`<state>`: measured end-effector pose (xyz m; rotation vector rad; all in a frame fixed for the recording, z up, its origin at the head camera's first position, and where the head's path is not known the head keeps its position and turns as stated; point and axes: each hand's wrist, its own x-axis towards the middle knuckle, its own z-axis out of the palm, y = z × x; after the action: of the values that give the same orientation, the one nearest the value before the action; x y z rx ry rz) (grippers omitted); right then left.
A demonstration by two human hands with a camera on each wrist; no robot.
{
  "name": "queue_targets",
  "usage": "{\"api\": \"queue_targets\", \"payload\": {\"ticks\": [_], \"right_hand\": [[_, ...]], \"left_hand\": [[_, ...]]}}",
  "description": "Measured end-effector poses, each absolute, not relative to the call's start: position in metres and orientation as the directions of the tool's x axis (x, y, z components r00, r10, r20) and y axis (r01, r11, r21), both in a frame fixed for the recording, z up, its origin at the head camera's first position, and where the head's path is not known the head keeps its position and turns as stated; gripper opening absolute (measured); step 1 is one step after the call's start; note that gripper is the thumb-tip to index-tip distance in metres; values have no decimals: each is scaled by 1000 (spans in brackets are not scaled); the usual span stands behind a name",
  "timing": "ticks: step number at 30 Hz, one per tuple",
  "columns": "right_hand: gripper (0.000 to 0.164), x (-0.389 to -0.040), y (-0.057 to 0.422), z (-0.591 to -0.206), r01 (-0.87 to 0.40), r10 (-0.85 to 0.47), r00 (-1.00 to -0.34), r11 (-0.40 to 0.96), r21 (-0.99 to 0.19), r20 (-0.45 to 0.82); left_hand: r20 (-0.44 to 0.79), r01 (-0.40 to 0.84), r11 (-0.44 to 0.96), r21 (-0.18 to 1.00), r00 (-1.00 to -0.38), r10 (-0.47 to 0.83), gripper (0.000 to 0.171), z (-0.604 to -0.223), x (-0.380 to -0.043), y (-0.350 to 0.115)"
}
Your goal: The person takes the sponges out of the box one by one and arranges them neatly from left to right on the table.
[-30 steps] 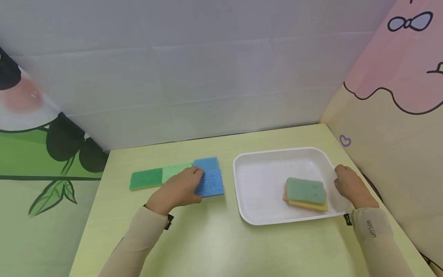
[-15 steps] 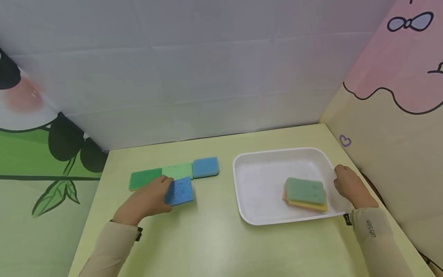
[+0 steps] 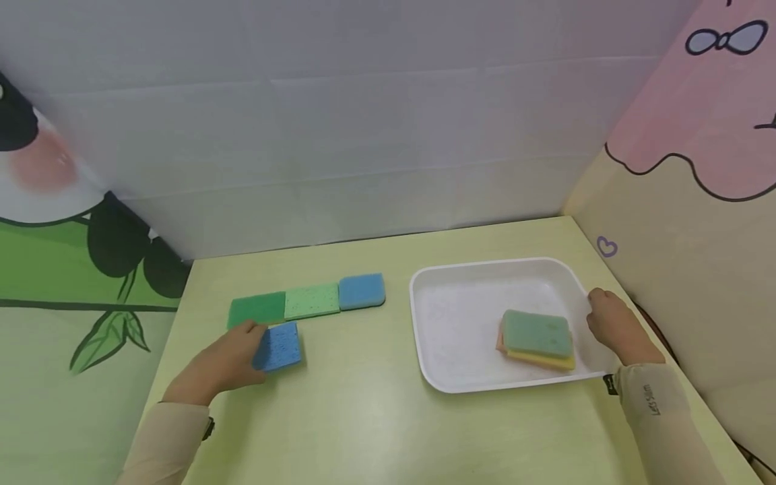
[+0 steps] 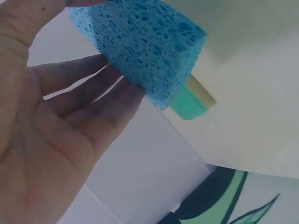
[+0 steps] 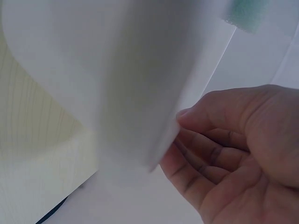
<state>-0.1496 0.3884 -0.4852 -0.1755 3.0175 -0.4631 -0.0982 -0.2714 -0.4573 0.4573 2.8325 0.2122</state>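
Observation:
My left hand (image 3: 227, 357) pinches a blue porous sponge (image 3: 280, 347) between thumb and fingers, close in front of the row's green end. In the left wrist view the same sponge (image 4: 147, 46) shows its holes, with the fingertips along one side. That row, on the table, is made of a dark green sponge (image 3: 257, 309), a light green sponge (image 3: 312, 301) and a blue sponge (image 3: 362, 292). At the right, my right hand (image 3: 620, 325) grips the rim of a white tray (image 3: 461, 323); in the right wrist view thumb and fingers pinch its edge (image 5: 163, 144).
Inside the tray lies a small stack of sponges, a pale green one (image 3: 537, 333) on top of yellow and orange ones. The pale yellow table (image 3: 364, 431) meets a grey-white back wall (image 3: 364, 135) and a decorated side wall (image 3: 685, 256) at the right.
My left hand has carried the blue porous sponge leftward along the row, from in front of the blue sponge to in front of the dark green one. The right hand and tray stay put.

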Motion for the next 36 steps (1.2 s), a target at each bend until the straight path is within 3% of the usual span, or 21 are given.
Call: {"api": "queue_targets", "payload": {"ticks": [17, 36], "right_hand": [[24, -145, 386, -481, -79, -109, -990, 949, -307, -84], [23, -141, 377, -476, -81, -107, -992, 950, -303, -70]], "left_hand": [[-171, 296, 929, 222, -926, 336, 82, -493, -107, -319], [-212, 260, 932, 251, -925, 315, 88, -510, -112, -331]]}}
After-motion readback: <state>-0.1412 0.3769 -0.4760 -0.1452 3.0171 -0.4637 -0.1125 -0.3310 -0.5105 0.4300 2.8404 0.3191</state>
